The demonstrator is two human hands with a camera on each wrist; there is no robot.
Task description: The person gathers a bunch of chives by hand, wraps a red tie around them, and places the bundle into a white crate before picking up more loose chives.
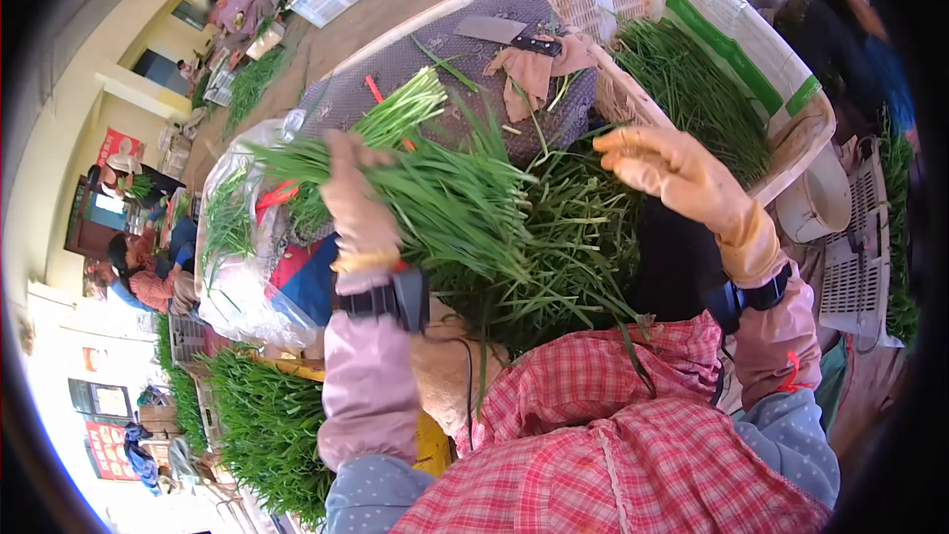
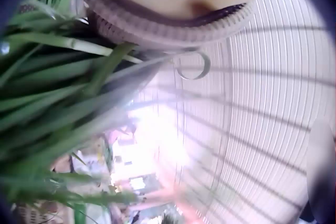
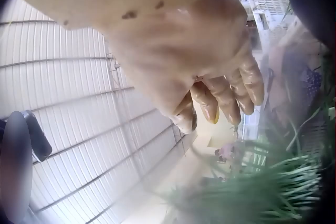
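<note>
My left hand (image 1: 361, 203), in a tan rubber glove and blurred, grips a loose bunch of long green chives (image 1: 460, 203). The cut ends point right and the leaf tips left; in the left wrist view the chive leaves (image 2: 58, 92) fan out beside the wrist. To the right, my gloved right hand (image 1: 682, 173) is raised with its fingers extended and holds nothing. Its palm and fingers show in the right wrist view, above blurred chives (image 3: 252, 192). Another bunch with pale stalks (image 1: 405, 104) lies just beyond the left hand. Loose trimmed leaves (image 1: 583, 227) cover the lap.
A cleaver (image 1: 494, 30) and a tan cloth (image 1: 529, 79) lie on a patterned purple cover (image 1: 346, 79). More chives (image 1: 682, 69) fill a pale crate (image 1: 820, 129) at right. A clear plastic bag (image 1: 242, 307) sits at left, above heaped greens (image 1: 262, 425). A white bucket (image 1: 816, 203) stands right.
</note>
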